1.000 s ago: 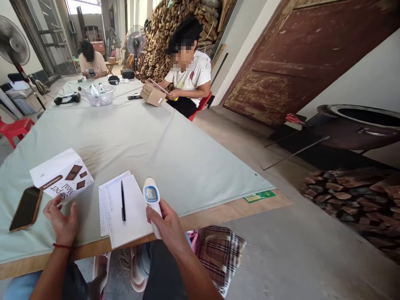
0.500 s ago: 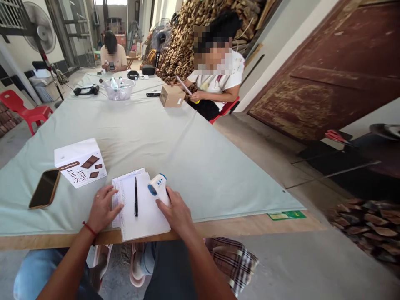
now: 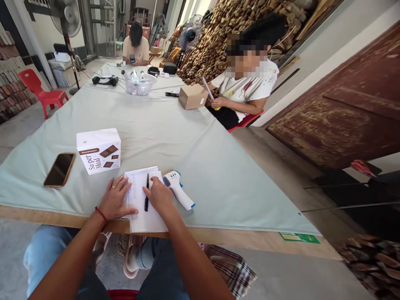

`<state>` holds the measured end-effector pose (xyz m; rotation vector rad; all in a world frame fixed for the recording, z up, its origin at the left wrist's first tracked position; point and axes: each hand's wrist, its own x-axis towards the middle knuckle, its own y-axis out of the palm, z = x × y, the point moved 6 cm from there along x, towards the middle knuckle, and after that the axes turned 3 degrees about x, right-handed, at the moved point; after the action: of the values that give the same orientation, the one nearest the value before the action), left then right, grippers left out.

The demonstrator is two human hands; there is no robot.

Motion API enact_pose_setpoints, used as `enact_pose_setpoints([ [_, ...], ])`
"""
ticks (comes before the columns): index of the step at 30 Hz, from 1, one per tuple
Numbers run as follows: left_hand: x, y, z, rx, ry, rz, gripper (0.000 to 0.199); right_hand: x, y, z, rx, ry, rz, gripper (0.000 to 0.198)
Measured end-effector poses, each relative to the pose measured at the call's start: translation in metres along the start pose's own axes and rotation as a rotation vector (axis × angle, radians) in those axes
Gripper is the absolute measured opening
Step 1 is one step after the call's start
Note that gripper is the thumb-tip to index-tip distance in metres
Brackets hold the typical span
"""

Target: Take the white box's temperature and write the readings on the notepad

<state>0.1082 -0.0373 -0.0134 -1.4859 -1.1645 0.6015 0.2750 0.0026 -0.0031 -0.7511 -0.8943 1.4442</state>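
- Phone (image 3: 59,170), nine o'clock, lying flat on the cloth (image 3: 146,125).
- White box (image 3: 99,152), nine o'clock too, just beside the phone.
- Basin (image 3: 140,88), half past ten, bottles (image 3: 134,76) inside.
- Carton (image 3: 191,97), twelve o'clock, at the cloth's edge.
- Seated person (image 3: 254,91), half past one.
- Red chair (image 3: 46,93), half past nine.
- Fan (image 3: 68,16), ten o'clock.
- Door (image 3: 343,108), near three o'clock.
- Firewood (image 3: 371,260), four o'clock, on the floor (image 3: 306,275).

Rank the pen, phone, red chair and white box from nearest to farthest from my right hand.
1. Pen, at your right hand, over the paper
2. White box, ahead, left
3. Phone, farther left
4. Red chair, beyond the table's left edge
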Motion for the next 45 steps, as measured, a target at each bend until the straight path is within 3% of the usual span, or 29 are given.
enact_pose_setpoints([
  [4, -0.001, 0.002, -0.002, 0.014, -0.009, 0.045, 0.091, 0.001, -0.001, -0.002, 0.094, -0.053, 0.003, 0.040],
  [8, -0.001, 0.003, -0.002, 0.011, -0.045, 0.010, 0.089, -0.017, -0.019, -0.011, 0.508, -0.227, -0.107, 0.038],
  [12, 0.000, 0.004, -0.002, 0.005, -0.071, -0.013, 0.084, -0.035, -0.019, -0.014, 0.920, -0.223, -0.084, 0.037],
  [15, 0.001, 0.003, -0.003, 0.019, -0.096, -0.005, 0.084, -0.041, -0.010, -0.009, 1.105, -0.182, -0.090, 0.041],
  [18, 0.002, 0.002, -0.005, 0.026, -0.108, -0.009, 0.085, -0.043, -0.001, -0.006, 1.095, -0.084, -0.113, 0.036],
  [23, 0.001, 0.001, -0.006, 0.028, -0.106, -0.042, 0.082, -0.042, 0.005, 0.002, 1.046, 0.011, 0.023, 0.051],
  [26, 0.001, 0.002, -0.007, 0.020, -0.105, -0.050, 0.078, -0.040, 0.007, 0.000, 1.002, 0.057, 0.038, 0.036],
  [31, 0.000, 0.001, -0.008, 0.027, -0.101, -0.050, 0.076, -0.042, 0.013, -0.009, 0.912, 0.121, -0.102, 0.017],
  [38, 0.001, -0.004, -0.011, 0.026, -0.102, -0.045, 0.056, -0.046, 0.016, 0.000, 0.879, 0.050, -0.124, 0.015],
  [45, 0.001, -0.004, -0.012, 0.037, -0.109, -0.030, 0.055, -0.047, 0.016, 0.003, 0.818, 0.028, -0.121, 0.014],
])
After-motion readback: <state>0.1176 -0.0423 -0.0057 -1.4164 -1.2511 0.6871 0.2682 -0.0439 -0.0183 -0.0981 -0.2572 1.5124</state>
